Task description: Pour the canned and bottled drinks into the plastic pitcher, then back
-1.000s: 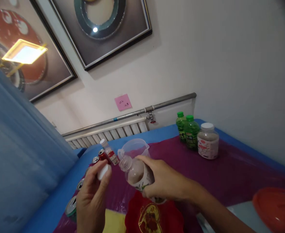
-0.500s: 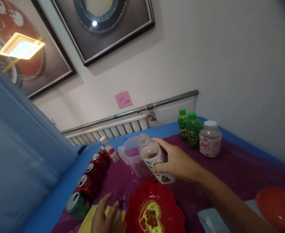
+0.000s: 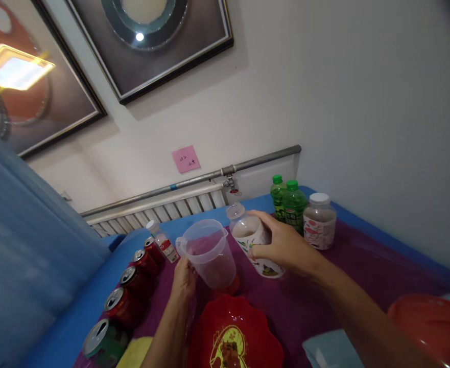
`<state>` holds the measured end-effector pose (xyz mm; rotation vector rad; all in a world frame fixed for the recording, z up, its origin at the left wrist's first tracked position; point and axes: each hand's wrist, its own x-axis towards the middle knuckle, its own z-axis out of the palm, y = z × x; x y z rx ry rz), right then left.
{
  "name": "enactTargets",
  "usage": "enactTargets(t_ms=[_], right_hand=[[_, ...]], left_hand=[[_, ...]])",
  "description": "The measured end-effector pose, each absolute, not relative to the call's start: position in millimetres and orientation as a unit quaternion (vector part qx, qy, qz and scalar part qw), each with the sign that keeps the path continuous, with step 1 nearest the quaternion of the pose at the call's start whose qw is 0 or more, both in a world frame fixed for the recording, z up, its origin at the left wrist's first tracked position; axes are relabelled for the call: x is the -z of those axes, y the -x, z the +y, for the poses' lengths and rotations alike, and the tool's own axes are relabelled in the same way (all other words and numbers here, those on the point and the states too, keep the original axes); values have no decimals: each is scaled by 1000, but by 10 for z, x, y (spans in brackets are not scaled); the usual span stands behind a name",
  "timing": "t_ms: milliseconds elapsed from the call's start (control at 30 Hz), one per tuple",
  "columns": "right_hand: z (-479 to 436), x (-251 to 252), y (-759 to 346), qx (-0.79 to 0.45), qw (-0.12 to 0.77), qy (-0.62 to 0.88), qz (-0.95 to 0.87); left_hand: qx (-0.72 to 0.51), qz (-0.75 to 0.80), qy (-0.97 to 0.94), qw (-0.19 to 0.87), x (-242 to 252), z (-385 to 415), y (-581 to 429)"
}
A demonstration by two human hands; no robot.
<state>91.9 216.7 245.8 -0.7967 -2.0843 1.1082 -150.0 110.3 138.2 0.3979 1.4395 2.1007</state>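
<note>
My right hand [image 3: 282, 245] is wrapped round a clear plastic jar [image 3: 261, 245] with a printed white label. The jar's mouth has no lid on it, and it leans left, apart from the rim of a translucent plastic pitcher [image 3: 213, 258]. The pitcher stands on the purple cloth, behind a red scalloped dish [image 3: 236, 332] with a gold design. At the pitcher's handle side, my left hand [image 3: 185, 276] is closed on the lower handle; part of its fingers is hidden.
Several red cans [image 3: 125, 301], a green can [image 3: 105, 340] and a small white-capped bottle [image 3: 163, 243] line the left. Green-capped bottles [image 3: 293, 204] and a white-lidded jar [image 3: 320, 222] stand at the back right. A red bowl [image 3: 427, 322] lies at right front.
My left hand has moved forward from beside the red dish to the pitcher's handle. The jar has shifted right, away from the pitcher. The view has turned slightly right.
</note>
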Motion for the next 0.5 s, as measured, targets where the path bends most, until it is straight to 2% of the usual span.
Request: enactTargets(t_ms=[233, 500], right_hand=[[2199, -2496, -950, -388, 262, 342, -815], [2161, -2527, -1011, -291, 253, 307, -870]], left_hand=[[-826, 458, -164, 284, -1583, 1292, 1417], [-809, 506, -212, 211, -2000, 1227, 1668]])
